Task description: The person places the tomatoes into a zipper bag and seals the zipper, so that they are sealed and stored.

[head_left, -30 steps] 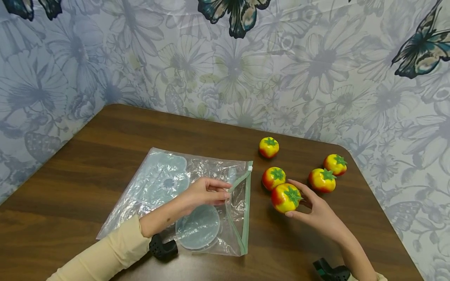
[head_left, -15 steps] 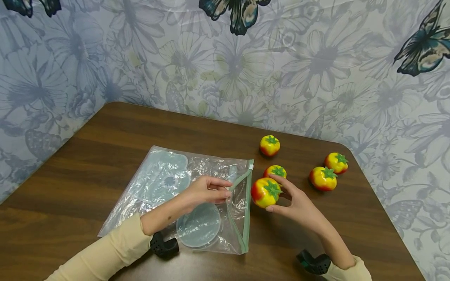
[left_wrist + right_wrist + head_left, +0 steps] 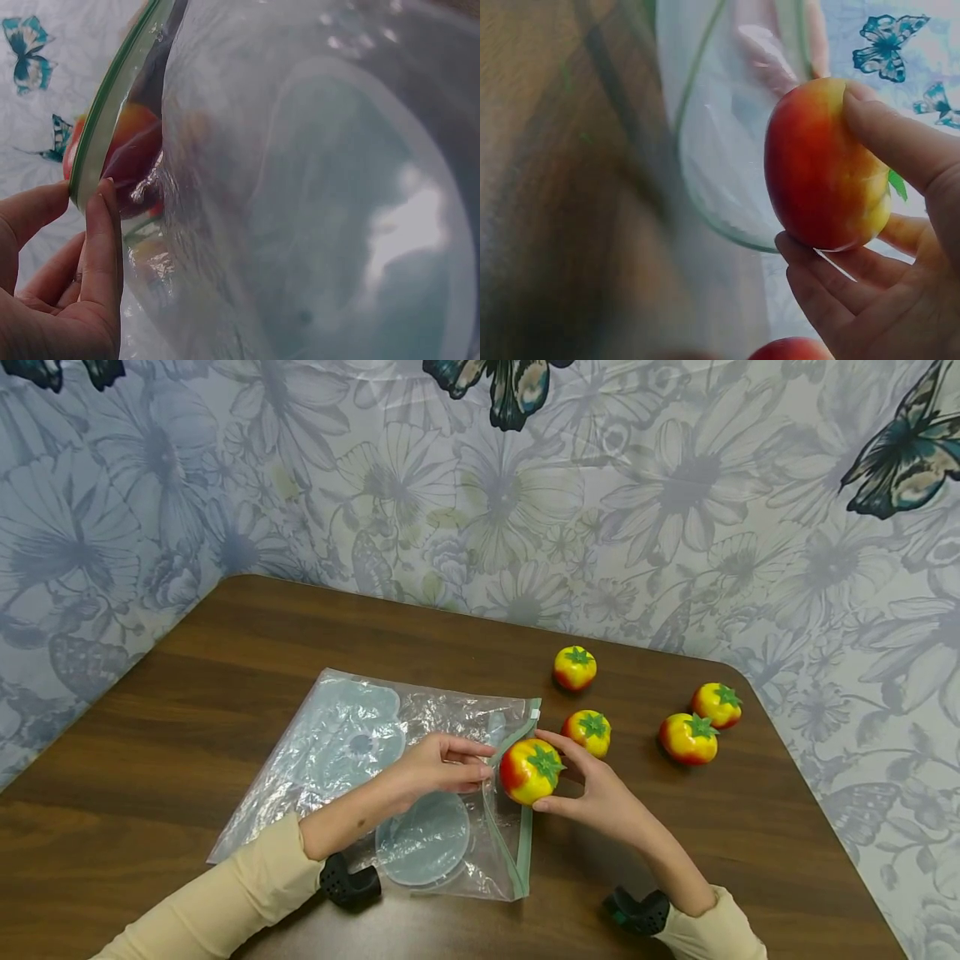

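A clear zip bag [image 3: 442, 710] with pale blue printed shapes lies flat, its green-edged mouth facing right. My left hand [image 3: 438, 767] pinches the upper layer of that mouth and holds it raised; in the left wrist view, the thumb and fingers [image 3: 101, 247] grip the green zip strip. A glossy yellow-and-red tomato [image 3: 529, 772] with a green leafy top is held between the thumb and fingers of my right hand [image 3: 600, 793], right at the bag's mouth. Through the film in the left wrist view shows the red tomato [image 3: 135, 142]; the right wrist view has the opening [image 3: 727, 172] just beyond it.
Right of the bag is another tomato [image 3: 588, 732], close behind my right hand. One tomato [image 3: 575, 668] stands farther back, and two tomatoes [image 3: 688, 740] sit together near the right edge of the brown wooden table [image 3: 247, 643]. A patterned cloth [image 3: 510, 543] hangs behind.
My right hand has carried the tomato leftward from beside the other tomatoes to the bag's mouth. The left hand has kept its hold on the bag.
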`<state>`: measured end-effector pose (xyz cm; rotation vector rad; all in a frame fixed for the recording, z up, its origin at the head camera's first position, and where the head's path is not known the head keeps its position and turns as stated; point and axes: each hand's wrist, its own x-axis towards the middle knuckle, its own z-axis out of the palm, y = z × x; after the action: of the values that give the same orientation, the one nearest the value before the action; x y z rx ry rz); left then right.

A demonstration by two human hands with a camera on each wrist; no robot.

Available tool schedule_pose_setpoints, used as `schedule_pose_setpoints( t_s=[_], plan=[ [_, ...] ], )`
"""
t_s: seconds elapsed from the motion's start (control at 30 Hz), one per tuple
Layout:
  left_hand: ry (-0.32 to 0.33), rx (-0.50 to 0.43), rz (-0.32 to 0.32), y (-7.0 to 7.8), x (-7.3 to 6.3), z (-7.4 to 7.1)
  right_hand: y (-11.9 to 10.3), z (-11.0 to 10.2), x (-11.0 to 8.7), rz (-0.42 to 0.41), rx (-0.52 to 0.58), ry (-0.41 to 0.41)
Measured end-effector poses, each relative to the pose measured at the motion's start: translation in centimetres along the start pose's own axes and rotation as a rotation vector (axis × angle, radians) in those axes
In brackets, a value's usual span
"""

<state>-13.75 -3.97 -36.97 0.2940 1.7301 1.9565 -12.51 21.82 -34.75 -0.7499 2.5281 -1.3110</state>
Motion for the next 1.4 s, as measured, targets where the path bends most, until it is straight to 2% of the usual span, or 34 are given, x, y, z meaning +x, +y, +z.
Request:
schedule_pose_setpoints(
  t_s=[0.37,0.63,0.77,0.9,1.17,1.4],
  plan=[
    [0.002,-0.012,-0.007,0.4,0.2,-0.1,1.3,1.3,0.6,-0.005,-0.013,0.011],
    [-0.010,-0.007,-0.001,0.7,0.2,-0.3,1.8,2.2,0.9,-0.029,-0.118,0.009],
    [-0.008,0.003,0.000,0.7,0.3,-0.4,1.8,2.5,0.9,-0.023,-0.137,0.007],
    [0.001,0.010,-0.002,0.7,0.4,-0.4,1.6,2.3,0.9,-0.024,-0.167,-0.007],
    [0.009,0.027,-0.001,0.8,0.4,-0.4,0.8,0.7,0.5,-0.051,-0.215,-0.120],
    [0.023,0.031,-0.004,1.0,0.3,-0.3,1.0,0.5,0.7,-0.064,-0.216,-0.105]
  ],
)
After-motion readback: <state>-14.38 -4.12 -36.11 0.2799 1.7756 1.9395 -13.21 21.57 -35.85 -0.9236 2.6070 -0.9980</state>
